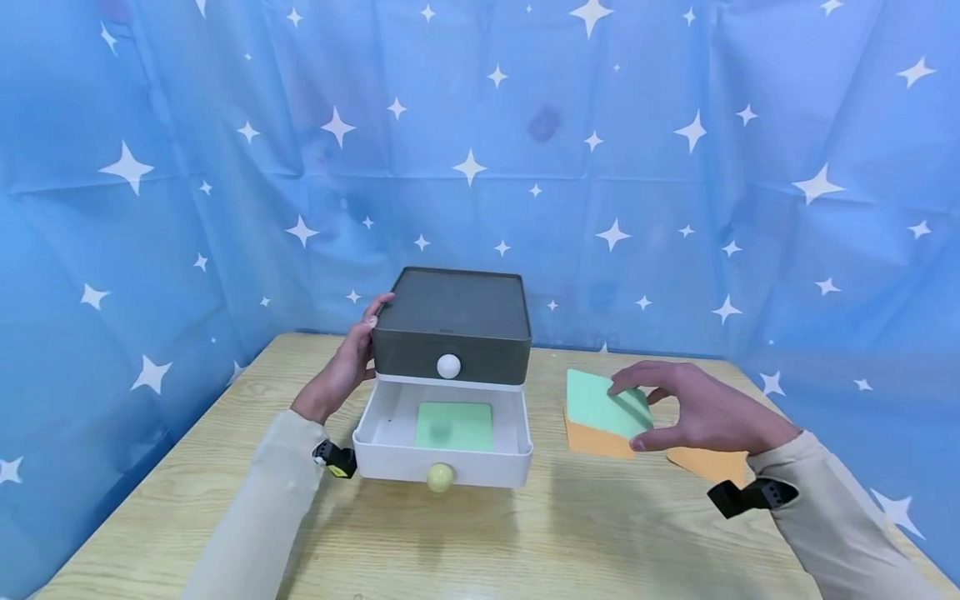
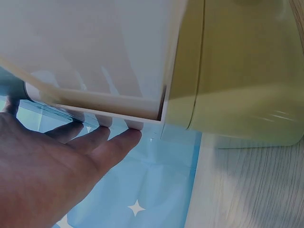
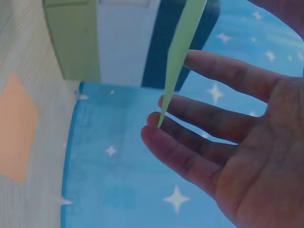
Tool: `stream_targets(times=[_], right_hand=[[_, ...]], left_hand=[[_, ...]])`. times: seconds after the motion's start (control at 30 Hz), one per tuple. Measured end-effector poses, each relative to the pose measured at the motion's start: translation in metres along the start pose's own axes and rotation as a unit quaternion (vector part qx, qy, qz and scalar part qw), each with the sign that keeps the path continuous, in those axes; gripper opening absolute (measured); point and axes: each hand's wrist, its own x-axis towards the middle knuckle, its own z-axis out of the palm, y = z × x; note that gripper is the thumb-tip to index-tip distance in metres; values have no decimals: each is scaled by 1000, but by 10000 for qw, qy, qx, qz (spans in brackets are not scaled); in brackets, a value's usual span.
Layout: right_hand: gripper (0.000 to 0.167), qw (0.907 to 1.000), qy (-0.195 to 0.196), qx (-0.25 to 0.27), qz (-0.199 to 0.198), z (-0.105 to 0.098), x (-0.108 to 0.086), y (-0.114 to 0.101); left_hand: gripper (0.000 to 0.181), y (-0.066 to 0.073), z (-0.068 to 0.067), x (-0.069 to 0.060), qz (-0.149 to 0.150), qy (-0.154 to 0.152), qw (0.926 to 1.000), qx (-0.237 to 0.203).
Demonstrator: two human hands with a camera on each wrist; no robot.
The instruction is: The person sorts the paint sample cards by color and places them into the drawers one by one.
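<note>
A small cabinet with a dark grey top [image 1: 457, 304] has its white lower drawer [image 1: 442, 461] pulled out, and a green card [image 1: 453, 426] lies inside. My left hand [image 1: 345, 367] rests against the cabinet's left side; in the left wrist view the fingertips of the hand [image 2: 71, 161] touch the side wall. To the right of the cabinet, my right hand [image 1: 693, 408] holds another green card [image 1: 600, 400] by its edges, above an orange card [image 1: 596, 440]. In the right wrist view this green card [image 3: 178, 52] appears nearly edge-on beside the fingers of the hand [image 3: 228, 123].
Another orange piece [image 1: 708, 463] lies on the wooden table [image 1: 450, 558] under the right wrist. A yellow-green section [image 2: 242, 71] of the cabinet shows in the left wrist view. Behind the table hangs a blue cloth [image 1: 540, 208] with white stars.
</note>
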Motion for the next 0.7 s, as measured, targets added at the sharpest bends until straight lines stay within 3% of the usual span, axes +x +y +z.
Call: stream_targets(times=[0.4, 0.7], right_hand=[[53, 9985, -112, -33, -527, 2, 1, -23], [49, 9941, -614, 210, -869, 20, 22, -40]], left_hand=[[53, 1, 2, 2, -31, -2, 10000, 46], [56, 0, 0, 1, -7, 7, 10000, 23]])
